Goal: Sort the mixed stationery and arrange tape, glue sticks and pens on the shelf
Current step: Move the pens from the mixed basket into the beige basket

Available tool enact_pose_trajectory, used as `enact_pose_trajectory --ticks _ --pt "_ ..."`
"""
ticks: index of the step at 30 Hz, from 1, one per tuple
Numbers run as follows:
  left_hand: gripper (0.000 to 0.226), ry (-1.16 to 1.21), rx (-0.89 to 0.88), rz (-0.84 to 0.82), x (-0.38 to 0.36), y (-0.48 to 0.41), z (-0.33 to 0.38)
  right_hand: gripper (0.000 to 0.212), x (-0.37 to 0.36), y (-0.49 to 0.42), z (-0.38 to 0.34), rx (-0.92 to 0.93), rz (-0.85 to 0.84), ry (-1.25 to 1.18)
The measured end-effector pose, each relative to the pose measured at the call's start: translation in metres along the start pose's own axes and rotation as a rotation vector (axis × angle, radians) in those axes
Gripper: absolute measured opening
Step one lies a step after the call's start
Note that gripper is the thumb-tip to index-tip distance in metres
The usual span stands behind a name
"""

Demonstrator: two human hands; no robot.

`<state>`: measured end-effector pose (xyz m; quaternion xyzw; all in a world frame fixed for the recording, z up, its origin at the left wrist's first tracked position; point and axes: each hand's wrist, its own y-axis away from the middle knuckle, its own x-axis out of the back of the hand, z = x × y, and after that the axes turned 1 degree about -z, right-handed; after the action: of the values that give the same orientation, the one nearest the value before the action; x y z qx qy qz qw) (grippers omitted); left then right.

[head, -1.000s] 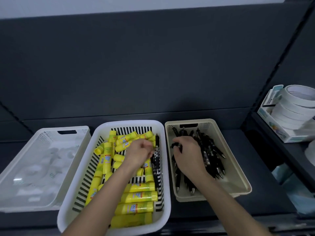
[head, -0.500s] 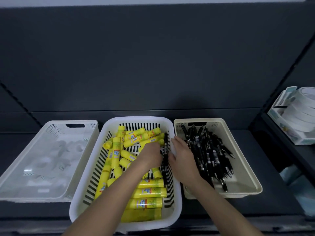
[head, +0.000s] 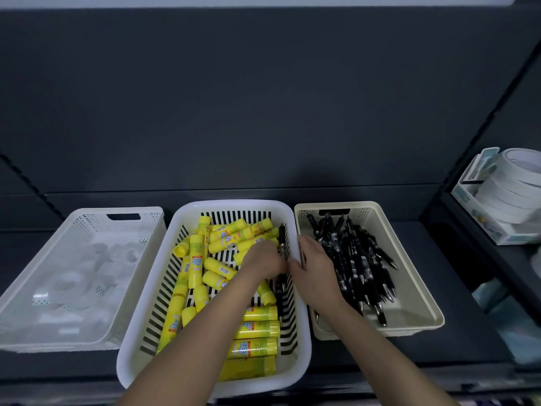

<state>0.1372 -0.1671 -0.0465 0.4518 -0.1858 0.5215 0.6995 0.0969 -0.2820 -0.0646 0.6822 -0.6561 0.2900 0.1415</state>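
Pen (head: 281, 239) lay at basket's (head: 234, 204) 3 o'clock among glue sticks (head: 195, 260); left hand (head: 262, 262) grip curled round it; right hand (head: 317, 272) touching, grip: cannot tell.

A dark grey back panel (head: 263, 98) rises behind the dark shelf (head: 468, 341); a pale wall strip (head: 234, 0) shows above it.

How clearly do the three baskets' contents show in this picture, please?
Head view: dim light; the left basket is washed out, its tape rolls a pale blur; the glue sticks read sharp; the pens merge into one dark mass; the wide lens slants the shelf uprights.
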Motion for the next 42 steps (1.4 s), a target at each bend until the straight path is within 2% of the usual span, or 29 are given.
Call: enact_pose_trajectory --ticks 4,6,11,15,18,23,29,32,35,37,40,42 --pt "0.006 0.535 0.008 -0.055 0.001 0.003 -0.009 0.018 0.002 0.000 -0.001 -0.032 -0.029 -0.037" --pt "0.010 0.690 0.001 -0.063 0.002 0.009 -0.011 0.014 0.004 0.000 -0.002 -0.044 -0.042 -0.053" --pt "0.018 0.788 -0.036 0.054 0.014 0.019 -0.004 0.021 0.025 -0.004 -0.007 -0.136 -0.085 -0.143" --pt "0.017 0.883 -0.146 0.099 0.034 0.024 0.021 0.025 0.048 -0.007 -0.008 -0.218 0.059 -0.192" --pt "0.011 0.904 -0.248 0.038 0.030 0.027 0.048 0.029 0.062 -0.015 0.004 -0.279 0.179 -0.281" --pt "0.013 0.828 -0.247 0.018 -0.002 0.019 0.077 0.039 0.088 -0.014 0.009 -0.351 0.326 -0.431" --pt "0.018 0.562 -0.274 0.009 -0.021 0.006 0.079 0.036 0.099 -0.008 0.023 -0.410 0.360 -0.431" --pt "0.008 0.453 -0.346 0.189 -0.005 0.009 0.072 0.037 0.098 -0.009 0.017 -0.389 0.324 -0.439" --pt "0.025 0.251 -0.303 0.407 0.017 0.006 0.041 0.033 0.090 -0.010 0.006 -0.364 0.253 -0.415" --pt "0.022 0.183 -0.277 0.496 0.030 0.003 0.011 0.031 0.081 -0.011 0.000 -0.348 0.205 -0.384" --pt "0.027 -0.035 -0.198 0.577 0.050 -0.004 -0.039 0.028 0.063 -0.013 -0.007 -0.304 0.140 -0.308" --pt "0.037 -0.249 -0.057 0.537 0.058 -0.008 -0.066 0.027 0.050 -0.013 -0.012 -0.216 0.086 -0.178"
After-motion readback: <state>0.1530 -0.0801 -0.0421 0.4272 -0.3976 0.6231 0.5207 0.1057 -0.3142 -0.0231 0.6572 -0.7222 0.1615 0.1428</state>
